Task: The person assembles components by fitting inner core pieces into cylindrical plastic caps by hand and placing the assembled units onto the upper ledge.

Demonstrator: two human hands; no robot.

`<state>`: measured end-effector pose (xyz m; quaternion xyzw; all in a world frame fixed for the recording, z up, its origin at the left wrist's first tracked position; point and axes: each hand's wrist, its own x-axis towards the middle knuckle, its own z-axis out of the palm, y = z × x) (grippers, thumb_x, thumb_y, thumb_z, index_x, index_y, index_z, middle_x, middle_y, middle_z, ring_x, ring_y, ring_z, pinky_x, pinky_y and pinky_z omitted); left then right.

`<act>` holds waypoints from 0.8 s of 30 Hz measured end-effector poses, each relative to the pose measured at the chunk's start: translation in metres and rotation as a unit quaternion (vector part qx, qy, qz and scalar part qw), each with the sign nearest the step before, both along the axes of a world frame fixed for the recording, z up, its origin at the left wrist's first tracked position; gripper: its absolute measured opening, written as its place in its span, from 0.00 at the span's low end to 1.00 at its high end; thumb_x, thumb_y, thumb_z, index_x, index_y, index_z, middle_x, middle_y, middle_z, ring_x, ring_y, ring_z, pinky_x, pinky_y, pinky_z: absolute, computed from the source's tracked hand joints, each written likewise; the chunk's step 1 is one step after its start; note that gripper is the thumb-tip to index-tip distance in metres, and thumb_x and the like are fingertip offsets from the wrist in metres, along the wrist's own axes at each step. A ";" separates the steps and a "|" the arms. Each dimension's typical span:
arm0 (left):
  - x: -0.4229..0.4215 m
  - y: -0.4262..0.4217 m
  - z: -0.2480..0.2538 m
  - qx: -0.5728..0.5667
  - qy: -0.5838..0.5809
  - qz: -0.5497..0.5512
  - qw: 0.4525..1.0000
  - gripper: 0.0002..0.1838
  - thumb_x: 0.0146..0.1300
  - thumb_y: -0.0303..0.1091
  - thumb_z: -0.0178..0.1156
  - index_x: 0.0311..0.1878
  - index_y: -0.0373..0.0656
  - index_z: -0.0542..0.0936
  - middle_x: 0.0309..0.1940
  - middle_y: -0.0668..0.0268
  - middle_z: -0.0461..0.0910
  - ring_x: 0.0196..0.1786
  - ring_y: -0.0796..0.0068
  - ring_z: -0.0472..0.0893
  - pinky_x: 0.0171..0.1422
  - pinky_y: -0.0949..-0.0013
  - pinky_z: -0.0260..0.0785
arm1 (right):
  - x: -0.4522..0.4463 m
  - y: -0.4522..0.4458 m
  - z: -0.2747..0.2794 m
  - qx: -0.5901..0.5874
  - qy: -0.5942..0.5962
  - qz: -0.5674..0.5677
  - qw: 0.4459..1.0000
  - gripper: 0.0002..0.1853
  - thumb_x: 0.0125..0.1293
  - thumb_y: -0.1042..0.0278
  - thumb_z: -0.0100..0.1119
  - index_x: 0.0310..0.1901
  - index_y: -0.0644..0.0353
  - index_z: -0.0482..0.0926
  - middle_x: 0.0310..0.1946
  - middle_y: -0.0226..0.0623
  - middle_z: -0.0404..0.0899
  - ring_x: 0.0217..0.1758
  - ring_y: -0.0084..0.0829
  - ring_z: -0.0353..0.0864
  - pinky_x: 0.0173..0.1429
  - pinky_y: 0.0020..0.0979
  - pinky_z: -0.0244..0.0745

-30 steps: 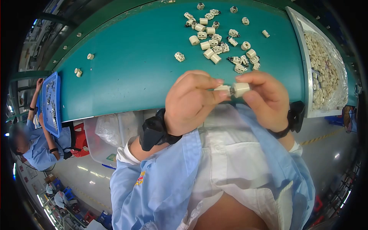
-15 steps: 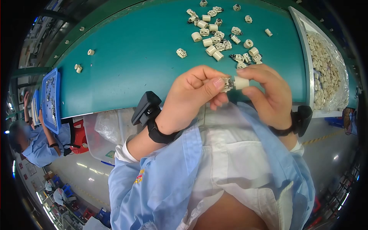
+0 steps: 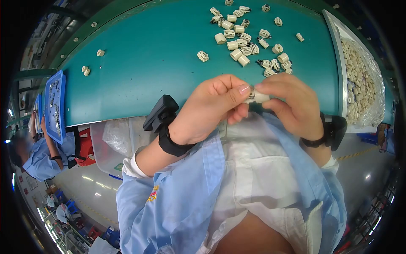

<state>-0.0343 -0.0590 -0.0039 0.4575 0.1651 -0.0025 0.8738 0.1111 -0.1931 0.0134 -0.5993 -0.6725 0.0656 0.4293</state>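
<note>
My left hand (image 3: 207,106) pinches a small cream plastic insert (image 3: 251,98) between thumb and fingers; most of it is covered by them. Against its right end sits a cream cylindrical cap (image 3: 262,98), which my right hand (image 3: 296,103) grips with thumb and forefinger. The two parts meet in line just above the near edge of the table; how deep the insert goes into the cap is hidden. Beyond my hands, several similar caps (image 3: 243,61) and slotted inserts with dark ends (image 3: 264,33) lie scattered on the green table (image 3: 148,63).
On the right stands a metal-edged tray (image 3: 341,76) with a plastic-lined heap of cream parts (image 3: 359,80). A blue tray (image 3: 62,101) of small metal pieces is at the left end, near a co-worker in a blue shirt (image 3: 42,158). A clear bin (image 3: 101,148) stands below the table edge.
The cap and insert have come closer together, and the dark part showing between them is now mostly covered. My right fingers have moved slightly left.
</note>
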 end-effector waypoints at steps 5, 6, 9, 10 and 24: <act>0.000 -0.004 -0.002 0.052 -0.031 0.040 0.997 0.09 0.66 0.39 0.48 0.37 0.43 0.66 0.21 0.66 0.73 0.21 0.83 0.70 0.25 0.80 0.60 | -0.004 -0.001 -0.010 -0.028 0.070 -0.008 0.997 0.16 0.50 0.75 0.63 0.43 0.62 0.76 0.30 0.36 0.76 0.30 0.30 0.74 0.31 0.27 0.69; 0.001 -0.004 -0.001 0.062 -0.039 0.039 0.997 0.09 0.66 0.39 0.48 0.36 0.43 0.66 0.20 0.66 0.73 0.22 0.83 0.70 0.25 0.80 0.60 | -0.006 0.000 -0.011 -0.029 0.074 -0.009 0.997 0.17 0.49 0.75 0.63 0.43 0.62 0.76 0.30 0.36 0.76 0.29 0.29 0.75 0.31 0.26 0.69; 0.003 -0.002 0.000 0.083 -0.050 0.033 0.995 0.10 0.66 0.38 0.48 0.34 0.44 0.64 0.20 0.66 0.74 0.22 0.82 0.71 0.25 0.81 0.61 | -0.004 0.005 -0.010 -0.018 0.068 -0.014 0.997 0.16 0.48 0.74 0.64 0.42 0.61 0.77 0.30 0.36 0.77 0.29 0.30 0.75 0.30 0.26 0.69; 0.003 -0.001 -0.001 0.088 -0.052 0.031 0.994 0.10 0.66 0.38 0.48 0.33 0.44 0.64 0.20 0.66 0.74 0.22 0.83 0.72 0.25 0.81 0.62 | -0.004 0.007 -0.010 -0.016 0.054 -0.019 0.998 0.16 0.48 0.73 0.65 0.41 0.62 0.77 0.29 0.36 0.77 0.28 0.30 0.75 0.30 0.25 0.69; 0.031 0.051 0.004 0.215 -0.111 0.087 0.966 0.15 0.65 0.41 0.50 0.47 0.40 0.66 0.31 0.67 0.75 0.35 0.82 0.72 0.37 0.80 0.64 | 0.054 0.076 0.029 -0.012 -0.028 -0.046 0.998 0.10 0.46 0.71 0.62 0.32 0.62 0.77 0.22 0.31 0.74 0.23 0.20 0.70 0.26 0.21 0.66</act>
